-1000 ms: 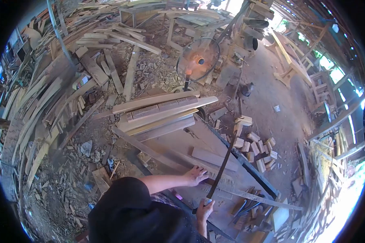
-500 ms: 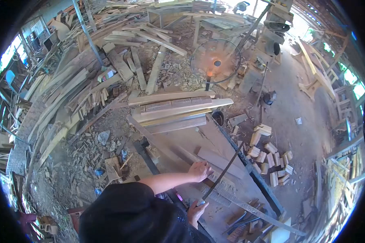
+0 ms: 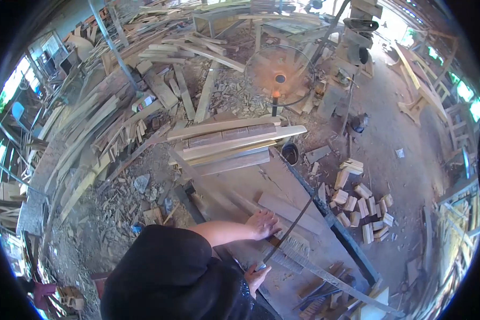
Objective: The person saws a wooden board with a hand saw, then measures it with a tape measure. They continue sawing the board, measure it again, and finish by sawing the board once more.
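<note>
My left hand (image 3: 263, 224) reaches across the workbench (image 3: 272, 184), fingers spread, palm down by the end of a wooden piece. Below it, my right hand (image 3: 256, 278) is closed round the near end of a long, thin, dark bar (image 3: 298, 218). The bar slants away up to the bench's right edge; its exact kind does not show. Under it, a long curved strip (image 3: 338, 287) with a rough, jagged broad part (image 3: 294, 247) runs to the lower right. A flat board (image 3: 289, 214) lies just beyond my left hand.
Stacked planks (image 3: 224, 141) cross the bench's far end. Beyond them stands a round fan (image 3: 280, 80). Short wood blocks (image 3: 361, 205) are heaped on the floor to the right. Long timber (image 3: 85, 144) and scraps (image 3: 112, 224) cover the left side. Loose pieces (image 3: 328, 290) lie at the bench's near right.
The fingers of my left hand have spread and lifted from their curled position. My right hand and the bar have shifted slightly left. The view has tilted a little.
</note>
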### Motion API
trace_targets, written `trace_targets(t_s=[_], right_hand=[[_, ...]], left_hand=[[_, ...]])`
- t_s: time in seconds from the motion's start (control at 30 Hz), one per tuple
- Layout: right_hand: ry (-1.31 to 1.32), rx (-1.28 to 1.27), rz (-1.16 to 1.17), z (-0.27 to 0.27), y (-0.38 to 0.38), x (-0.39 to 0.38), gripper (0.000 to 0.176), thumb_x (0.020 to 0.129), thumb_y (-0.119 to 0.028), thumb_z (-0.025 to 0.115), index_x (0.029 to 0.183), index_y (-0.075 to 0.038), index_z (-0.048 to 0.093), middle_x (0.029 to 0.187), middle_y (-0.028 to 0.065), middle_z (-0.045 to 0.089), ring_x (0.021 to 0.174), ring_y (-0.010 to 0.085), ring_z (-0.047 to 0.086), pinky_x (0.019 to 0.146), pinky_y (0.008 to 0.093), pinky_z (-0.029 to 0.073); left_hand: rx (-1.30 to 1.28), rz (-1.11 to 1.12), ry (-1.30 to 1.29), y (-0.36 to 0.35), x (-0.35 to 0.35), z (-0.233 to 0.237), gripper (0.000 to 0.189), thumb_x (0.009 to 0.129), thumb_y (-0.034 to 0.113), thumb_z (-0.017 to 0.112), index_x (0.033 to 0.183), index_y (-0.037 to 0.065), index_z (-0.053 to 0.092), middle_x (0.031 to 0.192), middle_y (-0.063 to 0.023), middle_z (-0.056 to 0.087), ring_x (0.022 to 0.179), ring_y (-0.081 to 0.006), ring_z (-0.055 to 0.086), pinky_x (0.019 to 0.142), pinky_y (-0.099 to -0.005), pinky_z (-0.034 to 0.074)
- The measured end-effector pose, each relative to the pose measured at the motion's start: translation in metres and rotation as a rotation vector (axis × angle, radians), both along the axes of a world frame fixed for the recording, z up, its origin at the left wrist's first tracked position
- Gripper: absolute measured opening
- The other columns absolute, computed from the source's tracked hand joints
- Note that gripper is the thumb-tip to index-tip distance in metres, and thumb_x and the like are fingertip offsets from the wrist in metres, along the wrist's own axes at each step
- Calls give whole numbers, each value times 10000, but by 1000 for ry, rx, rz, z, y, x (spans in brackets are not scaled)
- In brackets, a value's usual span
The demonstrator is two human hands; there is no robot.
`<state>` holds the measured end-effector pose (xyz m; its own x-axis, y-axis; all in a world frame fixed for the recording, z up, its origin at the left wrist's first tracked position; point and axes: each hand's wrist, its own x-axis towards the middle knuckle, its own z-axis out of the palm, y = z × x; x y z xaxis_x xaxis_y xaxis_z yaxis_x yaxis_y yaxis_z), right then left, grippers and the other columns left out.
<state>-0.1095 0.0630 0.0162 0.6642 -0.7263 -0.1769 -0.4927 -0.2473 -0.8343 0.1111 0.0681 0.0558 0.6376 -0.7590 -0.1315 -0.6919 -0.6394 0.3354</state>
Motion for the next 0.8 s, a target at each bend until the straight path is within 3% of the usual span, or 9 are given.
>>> trace_targets(t_s=[0.3,0.33,0.43,0.53,0.57,0.63,0.67,0.73,0.8], right_hand=[[-194,-41,-372,28,25,33,274,922,-160,625,961,51,454,706,203,500,640,280,430,592,435,408],[-158,-26,-408,17,25,32,304,908,-182,652,1019,39,473,750,244,570,654,354,543,603,449,445],[-86,-105,-442,28,26,42,317,908,-195,656,1030,51,498,722,230,575,627,339,540,587,448,449],[-62,-133,-511,31,31,49,303,914,-213,644,1016,53,542,724,209,589,642,286,557,603,429,467],[-41,5,-535,42,31,51,271,916,-228,642,1002,10,544,793,218,620,686,346,587,650,425,482],[19,-80,-575,38,31,50,273,913,-262,648,954,-7,560,786,271,605,717,460,575,629,454,475],[56,-222,-544,42,30,51,283,909,-273,653,929,-12,545,763,285,599,750,506,575,600,478,468],[68,-158,-539,36,29,48,304,903,-284,660,887,-18,514,717,280,589,729,517,576,560,499,454],[53,-139,-545,39,29,49,320,907,-291,651,845,-22,489,678,265,568,693,510,574,554,499,452]], left_hand=[[87,-74,-29,-6,-2,-10,457,974,437,405,1214,97,593,1217,-160,567,1121,-349,532,920,-501,431],[90,-103,-28,-8,-4,-14,457,974,437,405,1214,97,593,1217,-160,567,1121,-349,532,920,-501,431],[2,5,-45,-18,-14,-32,445,973,396,388,1257,94,550,1247,-180,548,1132,-364,523,926,-513,426],[39,92,113,-25,-10,-13,420,975,406,367,1111,70,578,1143,-189,569,1064,-356,562,869,-531,438],[82,75,92,-24,-10,3,419,966,411,369,1092,73,583,1114,-179,581,1049,-358,567,848,-532,440],[56,50,88,-25,-11,-8,386,946,377,368,1059,78,584,1141,-191,564,1122,-369,515,882,-532,419],[-139,123,-107,-26,-21,-83,353,930,364,378,1041,99,583,1156,-175,563,1130,-371,507,889,-527,418],[-58,53,-9,-24,-16,-36,286,917,315,427,1075,127,573,1173,-134,558,1117,-360,512,879,-526,421],[-24,67,53,-26,-18,-33,294,920,322,445,1100,125,570,1177,-120,556,1111,-355,517,882,-525,423]])
